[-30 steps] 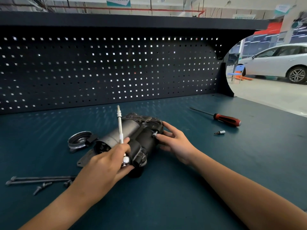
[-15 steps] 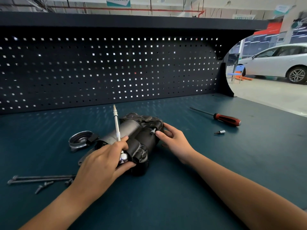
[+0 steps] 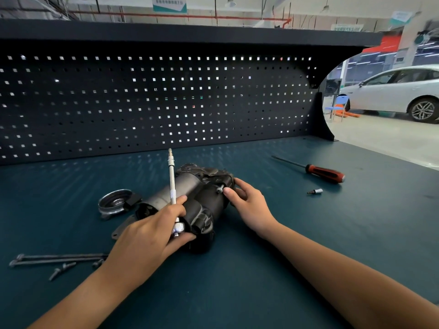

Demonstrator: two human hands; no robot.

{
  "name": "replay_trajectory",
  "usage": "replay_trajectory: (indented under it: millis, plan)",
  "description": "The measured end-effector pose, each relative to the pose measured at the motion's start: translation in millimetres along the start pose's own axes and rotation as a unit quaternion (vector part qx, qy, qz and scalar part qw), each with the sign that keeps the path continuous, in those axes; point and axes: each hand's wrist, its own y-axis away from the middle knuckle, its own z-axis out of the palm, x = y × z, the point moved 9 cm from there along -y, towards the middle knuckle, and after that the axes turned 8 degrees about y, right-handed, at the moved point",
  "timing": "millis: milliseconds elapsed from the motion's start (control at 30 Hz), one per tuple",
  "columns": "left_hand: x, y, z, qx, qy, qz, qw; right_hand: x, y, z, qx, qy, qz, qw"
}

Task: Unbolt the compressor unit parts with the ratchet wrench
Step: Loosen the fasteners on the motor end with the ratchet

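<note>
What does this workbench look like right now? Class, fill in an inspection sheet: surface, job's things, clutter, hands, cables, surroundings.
Surface: teal bench top, parts and tools scattered on it.
Job's things: compressor unit lies on its side; ratchet wrench handle points up and away; a bolt protrudes at the unit's right end.
Clutter: screwdriver, small bit, pulley, long bolts, short screws.
Hands: left hand grips the wrench; right hand holds the unit's end, thumb by the bolt.
Cables: nothing seen.
Surroundings: pegboard, white car, blue chair.
</note>
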Motion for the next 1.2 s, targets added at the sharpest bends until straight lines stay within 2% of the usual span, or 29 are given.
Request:
replay_trajectory:
  millis: [133, 200, 267, 333, 433, 567, 667, 800, 900, 1200]
  plan:
    - [-23.2, 4.7, -5.9, -0.021, 0.162, -0.113, 0.98, 4.7, -0.2, -1.2, 0.009, 0.001, 0.014, 1.0]
    - [-23.0, 3.8, -20.2, -0.007, 0.203, -0.097, 0.974, 5.5, -0.4, -1.2, 0.008, 0.0, 0.017, 1.0]
    - [-14.6, 0.8, -34.6, -0.027, 0.19, -0.045, 0.98, 6.3, -0.7, -1.4, 0.009, 0.002, 0.023, 1.0]
    - [-6.0, -3.7, -39.5, -0.089, 0.158, -0.027, 0.983, 6.5, -0.5, -1.7, 0.007, 0.004, 0.026, 1.0]
    - [9.3, -11.8, -35.1, -0.161, 0.023, 0.04, 0.986, 6.0, 0.3, -1.4, 0.004, 0.007, 0.026, 1.0]
    - [38.3, -18.7, -23.4, -0.223, -0.077, 0.183, 0.954, 5.2, 0.6, -2.3, 0.006, 0.001, 0.029, 1.0]
    - [42.3, -14.8, -13.2, -0.27, -0.103, 0.238, 0.927, 4.1, 0.4, -2.3, 0.003, 0.0, 0.023, 1.0]
    - [44.9, 0.4, -2.3, -0.293, -0.153, 0.314, 0.89, 6.1, -0.6, -2.8, 0.004, 0.005, 0.024, 1.0]
    - [45.9, 6.0, 0.0, -0.297, -0.172, 0.341, 0.875, 5.7, -1.0, -3.3, 0.009, 0.006, 0.023, 1.0]
    - [42.7, -0.9, -0.9, -0.313, -0.142, 0.309, 0.887, 5.2, 0.6, -3.0, 0.005, 0.002, 0.03, 1.0]
